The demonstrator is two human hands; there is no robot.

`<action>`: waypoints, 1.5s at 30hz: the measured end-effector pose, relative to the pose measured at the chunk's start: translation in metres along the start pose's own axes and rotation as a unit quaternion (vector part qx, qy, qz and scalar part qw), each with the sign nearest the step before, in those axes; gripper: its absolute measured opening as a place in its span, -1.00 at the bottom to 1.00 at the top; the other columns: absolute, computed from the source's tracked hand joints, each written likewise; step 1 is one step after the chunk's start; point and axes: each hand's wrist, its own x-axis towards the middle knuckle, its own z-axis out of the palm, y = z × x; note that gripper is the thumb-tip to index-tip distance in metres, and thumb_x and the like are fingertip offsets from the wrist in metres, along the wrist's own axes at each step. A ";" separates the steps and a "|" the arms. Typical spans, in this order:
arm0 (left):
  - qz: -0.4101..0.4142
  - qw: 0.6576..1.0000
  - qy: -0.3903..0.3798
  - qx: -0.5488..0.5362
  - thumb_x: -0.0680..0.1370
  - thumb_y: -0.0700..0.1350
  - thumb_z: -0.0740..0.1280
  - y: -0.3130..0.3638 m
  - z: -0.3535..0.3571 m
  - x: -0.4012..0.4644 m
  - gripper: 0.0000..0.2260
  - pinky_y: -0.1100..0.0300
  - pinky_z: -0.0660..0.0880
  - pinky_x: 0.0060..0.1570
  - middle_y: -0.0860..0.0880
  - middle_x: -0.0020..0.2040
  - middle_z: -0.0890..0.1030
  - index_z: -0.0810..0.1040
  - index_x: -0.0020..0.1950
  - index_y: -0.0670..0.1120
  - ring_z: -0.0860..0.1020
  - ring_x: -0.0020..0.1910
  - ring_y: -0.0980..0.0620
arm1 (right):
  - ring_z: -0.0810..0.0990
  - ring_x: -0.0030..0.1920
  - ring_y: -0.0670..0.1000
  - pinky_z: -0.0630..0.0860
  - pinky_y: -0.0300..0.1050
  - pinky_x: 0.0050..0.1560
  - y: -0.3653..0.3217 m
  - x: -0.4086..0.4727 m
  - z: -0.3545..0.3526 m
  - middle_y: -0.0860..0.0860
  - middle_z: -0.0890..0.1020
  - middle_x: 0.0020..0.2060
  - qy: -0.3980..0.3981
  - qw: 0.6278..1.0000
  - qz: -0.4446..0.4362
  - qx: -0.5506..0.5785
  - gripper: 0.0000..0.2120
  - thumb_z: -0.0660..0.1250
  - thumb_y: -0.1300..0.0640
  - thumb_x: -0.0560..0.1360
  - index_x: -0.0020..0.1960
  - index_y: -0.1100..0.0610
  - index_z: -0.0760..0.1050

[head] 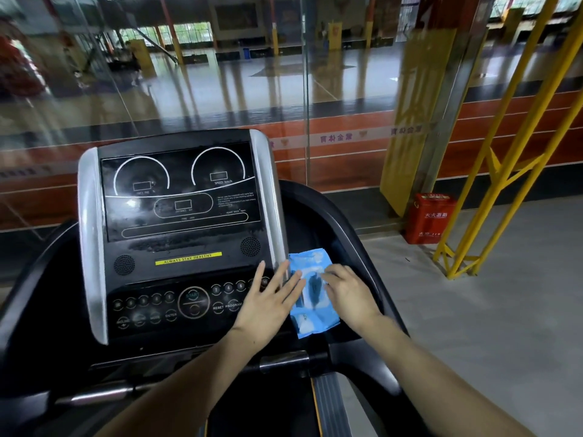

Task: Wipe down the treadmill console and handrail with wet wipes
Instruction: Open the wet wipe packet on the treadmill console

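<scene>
The black treadmill console [176, 216] with silver side trims fills the centre, its display dusty and smeared. A blue wet-wipes pack [310, 294] lies on the black ledge just right of the console. My left hand [268, 298] is spread flat, fingers apart, over the console's right-hand buttons, its fingertips touching the pack's left edge. My right hand [350, 294] rests on the pack's right side with fingers curled at its top flap. The black right handrail [344, 228] curves past behind the pack. No loose wipe is visible.
A silver front grip bar [284, 362] crosses below the console. A glass wall stands right behind the treadmill. To the right are a red fire-extinguisher box [430, 219] and a yellow steel frame [492, 197] on grey floor.
</scene>
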 end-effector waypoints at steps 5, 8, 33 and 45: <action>0.005 1.000 -0.003 0.014 0.69 -0.16 0.18 0.000 -0.004 -0.004 -0.24 -0.48 -0.40 0.46 -0.11 0.70 -0.26 -0.32 0.67 -0.14 -0.44 0.58 -0.32 | 0.56 0.11 0.08 0.57 -0.03 0.22 -0.005 0.021 0.010 0.00 0.62 0.17 -0.046 0.999 -0.016 -0.012 -0.76 0.35 0.21 0.62 0.25 0.14 0.66; 0.001 1.000 -0.009 0.011 0.68 -0.16 0.19 -0.002 -0.004 -0.006 -0.23 -0.45 -0.41 0.47 -0.11 0.70 -0.25 -0.33 0.66 -0.14 -0.43 0.59 -0.32 | 0.53 0.15 0.06 0.56 -0.03 0.20 -0.004 0.026 0.015 0.00 0.60 0.17 -0.050 0.998 0.019 0.012 -0.79 0.31 0.20 0.64 0.21 0.15 0.66; -0.008 1.000 -0.013 -0.022 0.64 -0.30 0.14 0.000 0.000 -0.014 -0.21 -0.41 -0.31 0.53 -0.12 0.68 -0.35 -0.39 0.64 -0.14 -0.46 0.58 -0.30 | 0.60 -0.25 0.01 0.56 -0.06 -0.25 -0.022 -0.004 -0.006 -0.04 0.63 -0.25 -0.071 0.994 0.088 0.004 -0.88 0.29 0.03 0.64 0.00 0.00 0.58; -0.012 0.999 -0.026 -0.020 0.66 -0.26 0.16 -0.001 -0.004 -0.013 -0.21 -0.44 -0.32 0.51 -0.11 0.68 -0.36 -0.38 0.65 -0.13 -0.48 0.58 -0.27 | 0.70 -0.09 0.07 0.59 -0.10 -0.12 -0.039 0.026 0.000 -0.03 0.67 -0.06 -0.140 0.973 0.125 -0.131 -0.79 0.24 0.21 0.61 -0.03 0.06 0.65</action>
